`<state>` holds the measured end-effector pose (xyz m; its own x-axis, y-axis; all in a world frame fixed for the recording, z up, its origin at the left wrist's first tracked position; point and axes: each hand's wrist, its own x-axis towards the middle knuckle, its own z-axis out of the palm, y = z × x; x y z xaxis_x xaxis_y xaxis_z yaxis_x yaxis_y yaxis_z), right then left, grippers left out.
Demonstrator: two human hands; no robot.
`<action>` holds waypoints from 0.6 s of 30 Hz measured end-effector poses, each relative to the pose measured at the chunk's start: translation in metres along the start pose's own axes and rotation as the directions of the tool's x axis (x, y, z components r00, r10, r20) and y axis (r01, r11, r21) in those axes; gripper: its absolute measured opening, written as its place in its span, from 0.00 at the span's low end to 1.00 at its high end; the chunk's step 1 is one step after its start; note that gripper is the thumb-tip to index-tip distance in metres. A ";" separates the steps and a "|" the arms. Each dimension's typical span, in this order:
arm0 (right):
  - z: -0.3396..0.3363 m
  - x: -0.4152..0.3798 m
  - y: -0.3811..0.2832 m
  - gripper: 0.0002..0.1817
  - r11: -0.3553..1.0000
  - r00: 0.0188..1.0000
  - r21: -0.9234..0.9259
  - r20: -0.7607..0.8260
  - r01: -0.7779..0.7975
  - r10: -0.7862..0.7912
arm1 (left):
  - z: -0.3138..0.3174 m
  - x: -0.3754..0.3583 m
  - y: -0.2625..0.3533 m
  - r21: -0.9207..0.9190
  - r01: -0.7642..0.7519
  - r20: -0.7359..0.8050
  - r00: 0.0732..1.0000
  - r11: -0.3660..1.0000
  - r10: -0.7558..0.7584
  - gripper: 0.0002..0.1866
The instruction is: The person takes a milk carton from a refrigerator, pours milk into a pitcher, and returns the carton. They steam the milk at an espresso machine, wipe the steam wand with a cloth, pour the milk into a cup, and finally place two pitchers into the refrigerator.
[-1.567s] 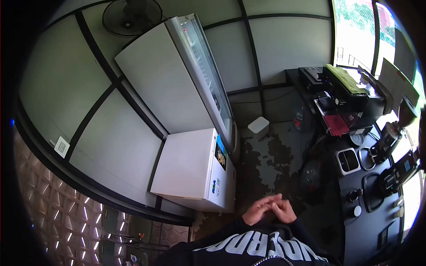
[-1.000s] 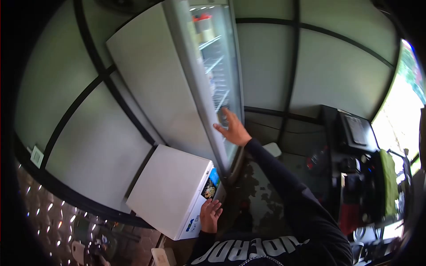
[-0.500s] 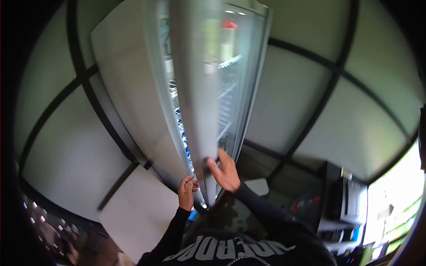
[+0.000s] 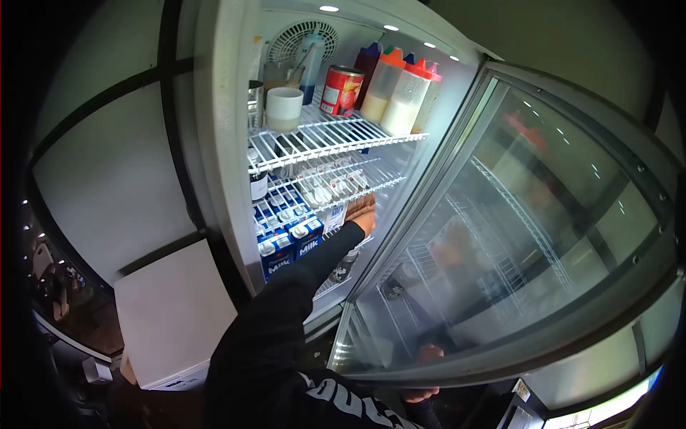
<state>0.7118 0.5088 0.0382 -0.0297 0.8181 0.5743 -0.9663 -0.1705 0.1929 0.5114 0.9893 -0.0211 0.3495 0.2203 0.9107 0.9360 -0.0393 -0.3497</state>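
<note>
My left hand (image 4: 363, 214) reaches into the fridge, fingers stretched out against the right side of a white milk carton (image 4: 334, 217); its thumb is hidden. Left of it stand several blue milk cartons (image 4: 277, 252) with white caps. Low in the picture, my right hand (image 4: 420, 394) is closed on the edge of the glass fridge door (image 4: 457, 375), partly covered by the frame. The door stands wide open to the right.
The upper wire shelf (image 4: 343, 139) bears a white cup (image 4: 284, 109), a red can (image 4: 341, 91) and squeeze bottles (image 4: 405, 100). Below it is another wire shelf (image 4: 371, 183). A white box-like surface (image 4: 175, 307) stands left of the fridge.
The fridge door has swung from nearly closed to wide open on the right. My left hand has gone inside to the milk; my right hand has moved down and right with the door.
</note>
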 end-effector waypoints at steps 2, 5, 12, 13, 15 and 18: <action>0.002 0.019 -0.024 0.35 0.998 1.000 -0.063 0.014 0.018 -0.017 | 0.027 0.041 0.017 0.356 0.182 0.427 0.841 0.916 -0.333 0.28; -0.001 0.045 -0.066 0.36 0.960 0.996 -0.267 0.021 0.085 -0.083 | 0.045 0.055 0.001 0.397 0.267 0.159 0.922 0.878 -0.352 0.29; -0.012 0.060 -0.119 0.38 0.724 0.963 -0.653 0.035 0.224 -0.266 | 0.032 0.074 -0.002 0.472 0.289 -0.031 0.950 0.833 -0.312 0.22; -0.016 0.058 -0.122 0.38 0.681 0.956 -0.693 0.039 0.237 -0.292 | 0.038 0.069 0.002 0.428 0.212 0.095 0.956 0.878 -0.278 0.23; -0.024 0.059 -0.127 0.39 0.593 0.943 -0.764 0.056 0.253 -0.329 | 0.090 0.021 0.014 0.578 -0.073 0.169 0.985 0.813 -0.032 0.27; -0.037 0.065 -0.131 0.40 0.448 0.922 -0.850 0.101 0.275 -0.374 | 0.041 0.020 0.011 0.662 -0.097 -0.057 0.982 0.743 0.179 0.36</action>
<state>0.8266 0.6048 0.0206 0.3600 0.7625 0.5375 -0.6590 0.6157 -0.4321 0.5269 1.0333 -0.0161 0.5129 0.1540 0.8445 0.6345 0.5947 -0.4938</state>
